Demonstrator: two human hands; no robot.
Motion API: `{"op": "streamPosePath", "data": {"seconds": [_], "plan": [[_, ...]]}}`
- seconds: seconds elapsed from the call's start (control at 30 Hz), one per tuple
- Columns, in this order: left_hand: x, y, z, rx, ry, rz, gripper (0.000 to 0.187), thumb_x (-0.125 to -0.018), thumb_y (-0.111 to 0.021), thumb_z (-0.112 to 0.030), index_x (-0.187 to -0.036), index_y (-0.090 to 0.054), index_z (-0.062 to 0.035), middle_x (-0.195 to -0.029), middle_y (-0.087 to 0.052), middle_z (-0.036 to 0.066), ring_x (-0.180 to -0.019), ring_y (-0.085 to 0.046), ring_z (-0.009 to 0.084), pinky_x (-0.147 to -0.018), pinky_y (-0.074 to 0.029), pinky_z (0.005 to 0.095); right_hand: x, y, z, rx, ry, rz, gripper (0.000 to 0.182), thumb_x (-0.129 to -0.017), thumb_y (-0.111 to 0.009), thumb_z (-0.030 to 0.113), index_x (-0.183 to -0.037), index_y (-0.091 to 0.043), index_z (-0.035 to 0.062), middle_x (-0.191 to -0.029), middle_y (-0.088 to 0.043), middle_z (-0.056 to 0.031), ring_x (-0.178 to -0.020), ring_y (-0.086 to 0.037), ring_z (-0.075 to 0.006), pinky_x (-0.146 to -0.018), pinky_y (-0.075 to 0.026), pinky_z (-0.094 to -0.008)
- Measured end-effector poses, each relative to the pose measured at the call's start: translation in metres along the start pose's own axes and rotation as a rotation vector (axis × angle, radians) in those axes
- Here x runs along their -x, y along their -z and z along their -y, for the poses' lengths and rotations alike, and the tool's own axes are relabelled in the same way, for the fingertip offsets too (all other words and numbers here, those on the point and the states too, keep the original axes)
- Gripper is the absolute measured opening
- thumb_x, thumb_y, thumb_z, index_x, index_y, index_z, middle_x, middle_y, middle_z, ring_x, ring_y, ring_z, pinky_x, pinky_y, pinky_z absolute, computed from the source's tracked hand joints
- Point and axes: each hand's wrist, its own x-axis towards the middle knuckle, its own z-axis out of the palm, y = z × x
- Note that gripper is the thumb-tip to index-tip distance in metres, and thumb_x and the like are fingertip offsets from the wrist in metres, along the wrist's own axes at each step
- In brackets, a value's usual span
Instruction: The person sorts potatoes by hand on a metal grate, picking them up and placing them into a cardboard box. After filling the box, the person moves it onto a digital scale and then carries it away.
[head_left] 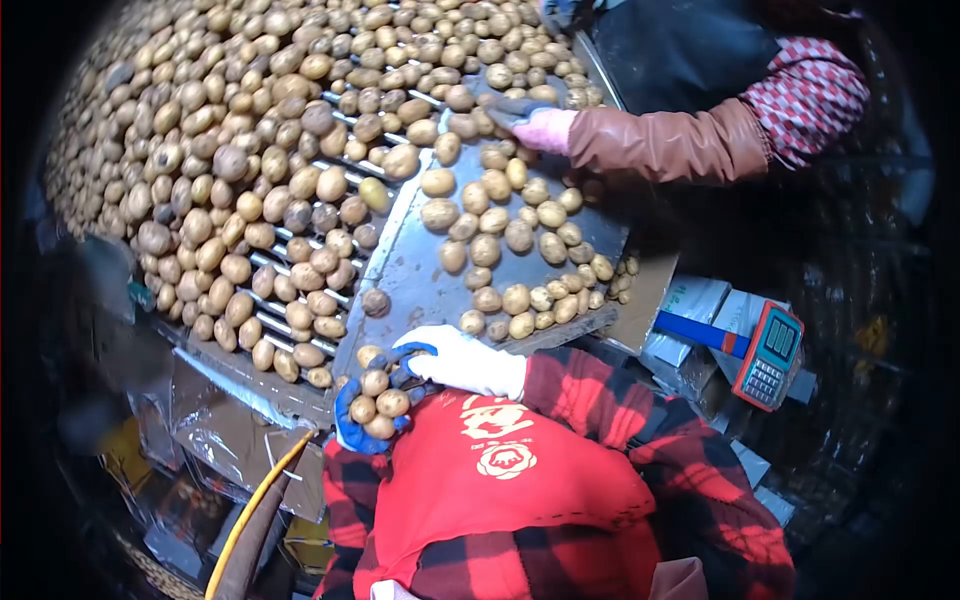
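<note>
My left hand (349, 428), in a blue-coated glove, is cupped around several small potatoes (378, 403) close to the red apron. Just beside it, my right hand (450, 358), in a white glove with blue coating, has its fingers curled over a potato (424, 369); the fingertips are partly hidden. One more potato (369, 356) shows behind the held ones, at the edge of the metal sheet (415, 270). A loose dark-spotted potato (376, 302) lies on the sheet beyond my hands, and several others are spread to the right.
A roller conveyor (290, 245) heaped with potatoes fills the upper left. Across the sheet, a co-worker's gloved hand (515, 115) touches potatoes. At right, a scale display (768, 355) stands near boxes (690, 300). A yellow hose (250, 510) runs at lower left.
</note>
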Motion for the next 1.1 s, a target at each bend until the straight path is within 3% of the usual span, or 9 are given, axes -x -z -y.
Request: {"op": "streamPosePath", "data": {"seconds": [0.17, 0.3, 0.37, 0.43, 0.5, 0.57, 0.67, 0.9, 1.1], "plan": [[-0.015, -0.020, 0.010, -0.061, 0.076, 0.067, 0.052, -0.098, -0.054, -0.042, -0.138, -0.050, -0.0110, -0.139, -0.057, 0.011, -0.102, -0.062, 0.0287, -0.070, -0.055, 0.0454, 0.042, 0.029, -0.009, -0.621, -0.243, 0.059, 0.041, -0.095, -0.059, 0.013, -0.135, -0.060, 0.0032, -0.112, -0.066, -0.0038, -0.096, -0.058, -0.0101, -0.083, -0.050, -0.0276], [-0.071, -0.089, 0.051, -0.294, 0.102, -0.115, 0.030, -0.101, -0.055, -0.029, -0.122, -0.054, -0.0070, -0.105, -0.056, 0.006, -0.088, -0.056, 0.0218, -0.071, -0.055, 0.0404, 0.106, 0.080, -0.014, -1.029, -0.182, -0.070, 0.045, -0.099, -0.058, 0.019, -0.139, -0.054, -0.0022, -0.131, -0.062, -0.0115, -0.120, -0.061, -0.0186, -0.106, -0.048, -0.0342], [-0.130, -0.123, 0.077, -0.286, 0.482, 0.359, 0.020, -0.104, -0.054, -0.027, -0.112, -0.055, -0.0084, -0.105, -0.057, 0.005, -0.091, -0.058, 0.0176, -0.070, -0.055, 0.0358, 0.158, 0.106, -0.016, -0.960, -0.175, -0.303, 0.049, -0.100, -0.058, 0.027, -0.139, -0.052, -0.0015, -0.129, -0.063, -0.0119, -0.113, -0.065, -0.0209, -0.098, -0.053, -0.0347], [-0.192, -0.132, 0.133, 0.105, 0.901, 0.576, 0.050, -0.099, -0.062, -0.034, -0.138, -0.049, -0.0041, -0.121, -0.059, 0.005, -0.093, -0.058, 0.0165, -0.077, -0.055, 0.0287, 0.205, 0.120, -0.049, -0.585, -0.067, -0.539, 0.047, -0.099, -0.058, 0.021, -0.143, -0.050, 0.0046, -0.131, -0.061, -0.0096, -0.115, -0.064, -0.0194, -0.096, -0.054, -0.0311], [-0.186, -0.211, 0.181, -0.513, 0.425, 0.147, 0.056, -0.101, -0.058, -0.041, -0.139, -0.047, -0.0012, -0.124, -0.057, 0.008, -0.107, -0.059, 0.0177, -0.084, -0.055, 0.0318, 0.243, 0.137, -0.093, -0.917, 0.047, -0.723, 0.054, -0.098, -0.061, 0.015, -0.149, -0.044, 0.0055, -0.138, -0.056, -0.0113, -0.121, -0.059, -0.0188, -0.096, -0.052, -0.0305], [-0.248, -0.170, 0.236, -0.763, 0.308, 0.179, 0.062, -0.101, -0.057, -0.042, -0.147, -0.041, -0.0025, -0.131, -0.055, 0.010, -0.123, -0.055, 0.0196, -0.096, -0.052, 0.0341, 0.265, 0.184, -0.234, -1.131, 0.076, -0.748, 0.060, -0.098, -0.062, 0.016, -0.151, -0.038, 0.0030, -0.141, -0.053, -0.0152, -0.127, -0.055, -0.0242, -0.105, -0.046, -0.0367], [-0.231, -0.150, 0.244, -1.341, 0.060, 0.248, 0.058, -0.100, -0.061, -0.036, -0.144, -0.047, 0.0003, -0.137, -0.057, 0.015, -0.128, -0.053, 0.0207, -0.106, -0.045, 0.0341, 0.254, 0.189, -0.208, 0.130, -0.312, -1.356, 0.058, -0.096, -0.064, 0.018, -0.147, -0.044, -0.0015, -0.144, -0.051, -0.0203, -0.132, -0.049, -0.0351, -0.115, -0.036, -0.0441], [-0.147, -0.089, 0.184, -1.115, -0.041, -0.050, 0.039, -0.102, -0.057, -0.021, -0.136, -0.057, -0.0005, -0.118, -0.065, 0.008, -0.098, -0.059, 0.0131, -0.086, -0.049, 0.0270, 0.143, 0.163, -0.074, 1.138, 0.217, -0.730, 0.058, -0.077, -0.075, 0.028, -0.130, -0.060, 0.0111, -0.138, -0.054, -0.0101, -0.126, -0.050, -0.0296, -0.114, -0.031, -0.0522], [-0.112, -0.086, 0.135, -1.041, -0.771, -0.487, 0.036, -0.103, -0.052, -0.013, -0.134, -0.058, 0.0019, -0.122, -0.065, 0.010, -0.112, -0.060, 0.0185, -0.098, -0.048, 0.0312, 0.010, 0.086, -0.080, 1.148, 0.222, -0.429, 0.068, -0.091, -0.059, 0.044, -0.148, -0.045, 0.0106, -0.155, -0.042, -0.0163, -0.147, -0.033, -0.0367, -0.123, -0.017, -0.0549]]}}
